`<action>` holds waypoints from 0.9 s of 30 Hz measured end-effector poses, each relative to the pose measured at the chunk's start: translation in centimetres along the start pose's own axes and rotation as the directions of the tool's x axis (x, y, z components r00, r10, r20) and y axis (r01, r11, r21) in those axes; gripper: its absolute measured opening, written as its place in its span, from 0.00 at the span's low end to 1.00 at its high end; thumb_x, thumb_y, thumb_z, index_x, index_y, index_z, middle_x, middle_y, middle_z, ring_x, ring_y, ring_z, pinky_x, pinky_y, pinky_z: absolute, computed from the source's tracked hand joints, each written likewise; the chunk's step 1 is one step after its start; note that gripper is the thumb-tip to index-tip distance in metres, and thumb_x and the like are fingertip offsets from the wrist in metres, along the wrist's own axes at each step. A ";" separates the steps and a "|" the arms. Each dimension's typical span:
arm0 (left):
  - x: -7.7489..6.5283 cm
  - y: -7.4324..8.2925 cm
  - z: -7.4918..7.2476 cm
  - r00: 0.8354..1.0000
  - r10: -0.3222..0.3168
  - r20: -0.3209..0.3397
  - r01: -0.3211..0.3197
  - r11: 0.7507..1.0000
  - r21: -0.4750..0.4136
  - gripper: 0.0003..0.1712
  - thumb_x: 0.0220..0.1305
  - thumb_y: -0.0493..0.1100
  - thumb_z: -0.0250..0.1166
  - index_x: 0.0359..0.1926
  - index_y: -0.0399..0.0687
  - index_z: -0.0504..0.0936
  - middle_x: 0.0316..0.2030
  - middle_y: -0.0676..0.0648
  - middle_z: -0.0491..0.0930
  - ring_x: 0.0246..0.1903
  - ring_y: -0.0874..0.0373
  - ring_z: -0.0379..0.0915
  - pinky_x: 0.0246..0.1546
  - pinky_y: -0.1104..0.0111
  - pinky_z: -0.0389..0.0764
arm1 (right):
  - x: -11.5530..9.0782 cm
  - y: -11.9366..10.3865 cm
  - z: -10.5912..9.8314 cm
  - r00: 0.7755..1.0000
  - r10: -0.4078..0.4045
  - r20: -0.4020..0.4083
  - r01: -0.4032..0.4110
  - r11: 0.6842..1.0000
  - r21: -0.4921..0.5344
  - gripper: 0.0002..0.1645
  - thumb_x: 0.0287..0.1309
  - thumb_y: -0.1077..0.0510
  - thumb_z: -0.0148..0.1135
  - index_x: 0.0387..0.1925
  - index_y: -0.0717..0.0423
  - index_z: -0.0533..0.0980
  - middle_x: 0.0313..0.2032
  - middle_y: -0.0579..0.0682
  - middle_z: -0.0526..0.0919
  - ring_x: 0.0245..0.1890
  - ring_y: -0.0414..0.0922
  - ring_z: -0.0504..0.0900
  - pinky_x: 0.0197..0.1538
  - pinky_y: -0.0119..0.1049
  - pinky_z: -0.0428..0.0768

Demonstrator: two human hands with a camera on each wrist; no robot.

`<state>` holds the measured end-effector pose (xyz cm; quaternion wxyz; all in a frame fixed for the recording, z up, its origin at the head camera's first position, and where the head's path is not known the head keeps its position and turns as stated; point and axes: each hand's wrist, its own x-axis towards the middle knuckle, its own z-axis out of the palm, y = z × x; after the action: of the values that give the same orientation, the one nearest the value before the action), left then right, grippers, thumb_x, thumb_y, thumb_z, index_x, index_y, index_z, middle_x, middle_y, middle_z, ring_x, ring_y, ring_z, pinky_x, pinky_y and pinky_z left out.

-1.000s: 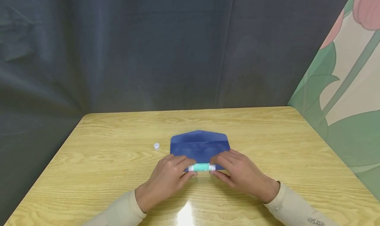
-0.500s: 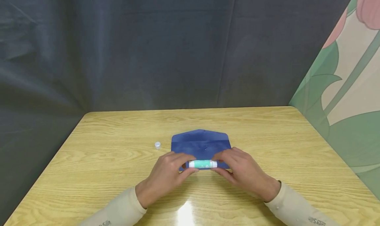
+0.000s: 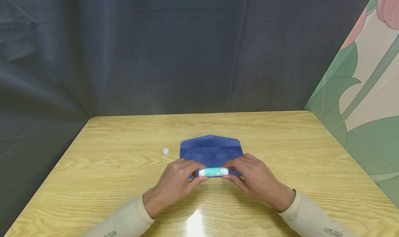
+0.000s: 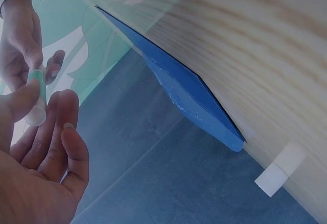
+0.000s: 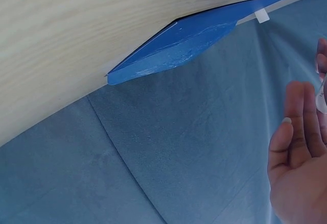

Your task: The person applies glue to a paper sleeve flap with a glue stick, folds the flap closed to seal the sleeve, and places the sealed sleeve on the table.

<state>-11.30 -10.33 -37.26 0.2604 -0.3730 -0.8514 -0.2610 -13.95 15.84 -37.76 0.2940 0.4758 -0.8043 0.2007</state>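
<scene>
A glue stick with a green label and white ends lies level between my hands. My left hand pinches its left end between thumb and fingers, and my right hand pinches the right end. In the left wrist view the glue stick is held up off the table. Behind it a blue envelope lies with its pointed flap unfolded to the far side. Wet-looking streaks show on the flap. Both hands overlap the envelope's near corners in the head view.
A small white cap stands on the wooden table, left of the envelope. A dark cloth hangs behind the table's far edge, and a flower-patterned wall covering runs along the right side.
Both hands have lifted the glue stick slightly up and away from the person since one second ago. Over the last half second they have barely moved.
</scene>
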 end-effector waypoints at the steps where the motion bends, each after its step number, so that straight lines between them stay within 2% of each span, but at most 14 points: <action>1: 0.0 0.0 0.0 1.000 0.004 -0.001 -0.004 1.000 0.001 0.12 0.52 0.47 0.77 0.36 0.48 0.86 0.30 0.54 0.88 0.23 0.68 0.77 0.27 0.80 0.71 | 0.0 0.0 0.0 1.000 0.002 0.003 -0.002 1.000 -0.002 0.16 0.67 0.44 0.60 0.41 0.52 0.79 0.29 0.42 0.84 0.26 0.35 0.78 0.34 0.29 0.75; 14: 0.0 0.0 -0.1 1.000 0.013 0.003 -0.013 1.000 -0.005 0.12 0.53 0.46 0.76 0.37 0.48 0.86 0.30 0.54 0.87 0.23 0.67 0.78 0.28 0.80 0.72 | 0.0 -0.1 0.2 1.000 -0.023 -0.003 0.023 0.999 -0.024 0.19 0.73 0.42 0.51 0.39 0.51 0.78 0.27 0.38 0.79 0.25 0.32 0.73 0.37 0.30 0.74; 22: 0.1 0.2 0.0 0.999 0.039 -0.006 -0.039 0.999 0.012 0.13 0.52 0.47 0.77 0.36 0.47 0.86 0.30 0.54 0.88 0.23 0.67 0.77 0.28 0.80 0.72 | -0.1 -0.2 0.4 0.998 -0.048 0.038 0.050 0.997 -0.053 0.25 0.79 0.44 0.34 0.38 0.52 0.74 0.24 0.37 0.69 0.24 0.34 0.66 0.37 0.31 0.71; 27: 0.0 0.3 0.0 0.999 0.051 -0.007 -0.051 0.998 0.036 0.14 0.51 0.47 0.77 0.36 0.48 0.87 0.29 0.54 0.87 0.23 0.67 0.76 0.28 0.80 0.72 | -0.2 -0.2 0.6 0.997 -0.041 0.072 0.044 0.998 -0.043 0.26 0.79 0.44 0.29 0.32 0.50 0.70 0.21 0.37 0.61 0.22 0.33 0.59 0.34 0.29 0.66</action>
<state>-11.09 -10.13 -37.16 0.2770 -0.3889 -0.8451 -0.2407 -13.84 15.48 -38.30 0.2799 0.4930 -0.8082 0.1595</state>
